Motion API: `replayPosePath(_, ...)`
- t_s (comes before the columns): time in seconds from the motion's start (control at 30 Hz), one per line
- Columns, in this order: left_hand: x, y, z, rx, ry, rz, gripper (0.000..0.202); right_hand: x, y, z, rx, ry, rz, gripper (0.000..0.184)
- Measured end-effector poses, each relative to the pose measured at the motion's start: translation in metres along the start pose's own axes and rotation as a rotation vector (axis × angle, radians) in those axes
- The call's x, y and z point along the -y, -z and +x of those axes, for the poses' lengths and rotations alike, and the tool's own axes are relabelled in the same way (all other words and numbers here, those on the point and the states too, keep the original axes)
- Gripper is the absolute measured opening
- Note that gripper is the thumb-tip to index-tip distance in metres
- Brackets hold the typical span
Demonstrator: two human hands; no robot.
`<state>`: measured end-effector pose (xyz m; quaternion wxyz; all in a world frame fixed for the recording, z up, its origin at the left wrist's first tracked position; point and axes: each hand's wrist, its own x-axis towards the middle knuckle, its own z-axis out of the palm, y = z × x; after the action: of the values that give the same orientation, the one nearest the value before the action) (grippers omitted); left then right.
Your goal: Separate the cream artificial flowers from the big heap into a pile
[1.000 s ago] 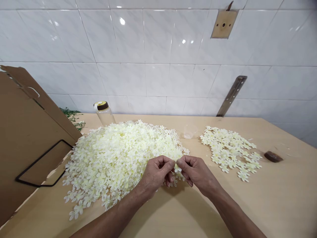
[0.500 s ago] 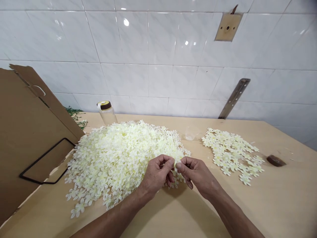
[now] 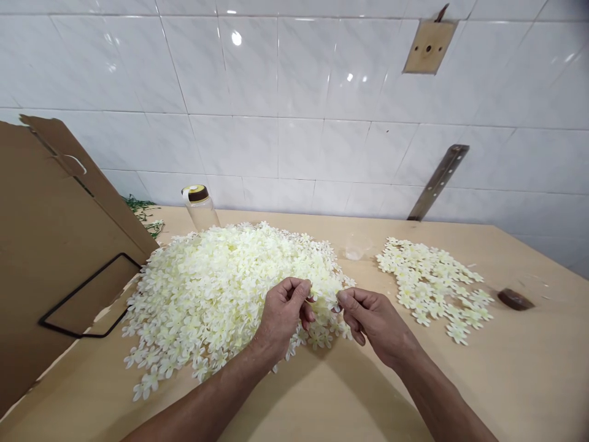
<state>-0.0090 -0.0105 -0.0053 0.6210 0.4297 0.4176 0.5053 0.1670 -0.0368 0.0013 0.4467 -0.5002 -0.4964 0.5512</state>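
A heap of flowers [image 3: 221,276] fills the worktop's [image 3: 519,374] left half. Beside it, the right hand [image 3: 375,322] pinches one flower [image 3: 333,302] between its fingers; the left hand [image 3: 283,316] has fingers drawn together, any hold unclear. A smaller patch [image 3: 421,279] lies toward the right edge.

The pale flower heap [image 3: 221,270] looks like thin, matt fabric, and so does the smaller flower cluster [image 3: 421,270] on the right. The tabletop [image 3: 529,374] seems smooth, wood-like and faintly satiny. Far behind, the wall tiles [image 3: 299,67] are glossy and marbled, the metal strip [image 3: 438,183] dull and worn. The cardboard [image 3: 55,215] on the left is matt; the far bottle [image 3: 202,215] looks like clear, smooth plastic
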Motion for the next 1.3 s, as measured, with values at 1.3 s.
replayPosePath(1.3, 0.003, -0.003, -0.009, 0.268, 0.120, 0.011, 0.045, -0.002, -0.010, -0.003, 0.032, 0.012, -0.055, 0.049)
